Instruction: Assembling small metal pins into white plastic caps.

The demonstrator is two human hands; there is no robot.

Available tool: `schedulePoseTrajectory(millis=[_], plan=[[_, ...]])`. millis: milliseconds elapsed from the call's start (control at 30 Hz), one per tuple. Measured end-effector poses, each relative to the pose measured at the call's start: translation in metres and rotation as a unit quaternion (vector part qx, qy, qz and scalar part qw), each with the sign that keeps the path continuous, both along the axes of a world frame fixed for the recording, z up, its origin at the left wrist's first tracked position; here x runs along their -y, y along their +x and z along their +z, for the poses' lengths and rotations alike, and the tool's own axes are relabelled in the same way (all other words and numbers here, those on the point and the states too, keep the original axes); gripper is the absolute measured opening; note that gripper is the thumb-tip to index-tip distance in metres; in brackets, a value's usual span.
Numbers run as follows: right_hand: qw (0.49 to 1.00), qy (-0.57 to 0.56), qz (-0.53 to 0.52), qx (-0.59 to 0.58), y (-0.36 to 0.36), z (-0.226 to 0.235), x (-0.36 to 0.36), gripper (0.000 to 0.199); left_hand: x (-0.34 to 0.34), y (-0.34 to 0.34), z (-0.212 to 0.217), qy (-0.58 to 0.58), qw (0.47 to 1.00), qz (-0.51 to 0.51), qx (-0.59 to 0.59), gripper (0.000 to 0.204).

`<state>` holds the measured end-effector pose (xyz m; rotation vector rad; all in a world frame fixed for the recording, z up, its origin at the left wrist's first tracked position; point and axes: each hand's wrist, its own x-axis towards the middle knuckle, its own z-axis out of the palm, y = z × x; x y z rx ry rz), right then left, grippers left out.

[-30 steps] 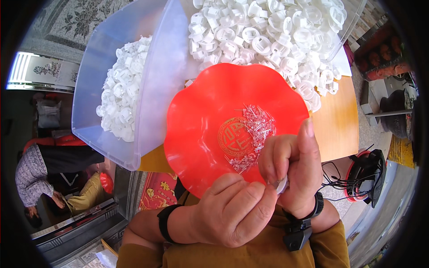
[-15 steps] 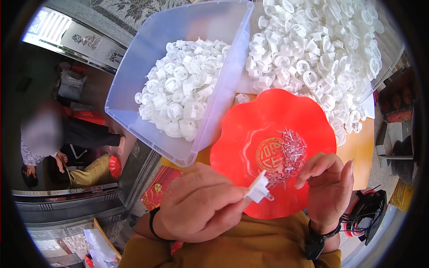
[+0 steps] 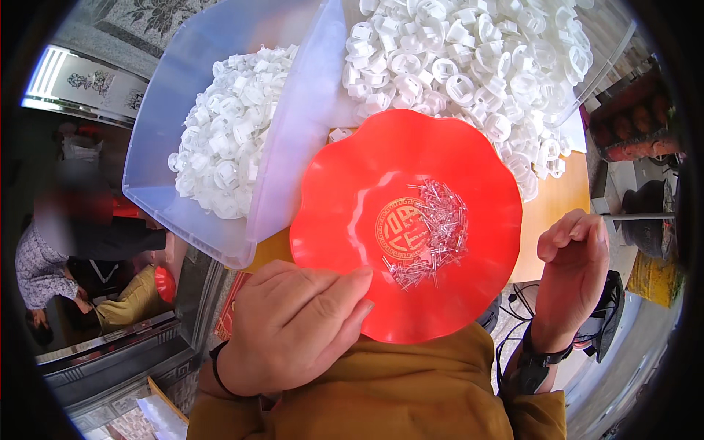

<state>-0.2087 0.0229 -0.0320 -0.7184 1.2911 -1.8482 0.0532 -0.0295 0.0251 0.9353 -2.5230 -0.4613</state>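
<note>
A red scalloped plastic bowl (image 3: 345, 169) with a gold emblem stands in front of me. Small clear pins with thin metal legs (image 3: 444, 220) lie heaped on its right half. At the bowl's lower left edge is my left hand (image 3: 301, 323), thumb and forefinger brought together; whatever may be between them is hidden. My right hand (image 3: 576, 271) is raised right of the bowl, fingers loosely bent, thumb apart, no object visible in it. Many white plastic fittings (image 3: 469, 81) with round flanges are piled behind the bowl.
Left of the bowl, a translucent plastic bin (image 3: 282, 176) holds more white fittings (image 3: 227, 132). A wooden tabletop (image 3: 550, 235) shows at the right. Black cables (image 3: 513, 308) hang beside my right wrist. Another person (image 3: 44, 264) sits far left, beyond a metal-edged sill.
My view has shifted, so bowl and bin appear further left and higher. My right hand has moved right, away from the bowl. The white fitting in my left fingers no longer shows.
</note>
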Motion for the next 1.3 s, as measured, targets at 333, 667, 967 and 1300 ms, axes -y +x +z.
schedulePoseTrajectory(millis=[333,667,967,1300], plan=[[0.994,0.075,-0.045,-0.062,-0.022,-0.034,-0.01,0.019,0.019,-0.04,-0.042,0.084,0.95,-0.162,0.254,0.01],[0.983,0.136,-0.02,-0.118,-0.035,-0.052,-0.001,0.016,0.017,-0.053,-0.059,0.078,0.942,-0.172,0.278,0.009],[0.894,0.202,-0.008,-0.399,-0.038,-0.052,0.017,0.021,0.015,-0.054,-0.06,0.086,0.94,-0.181,0.276,0.012],[0.949,0.151,-0.036,-0.275,-0.04,-0.062,0.009,0.013,0.019,-0.048,-0.057,0.116,0.962,-0.147,0.2,0.013]])
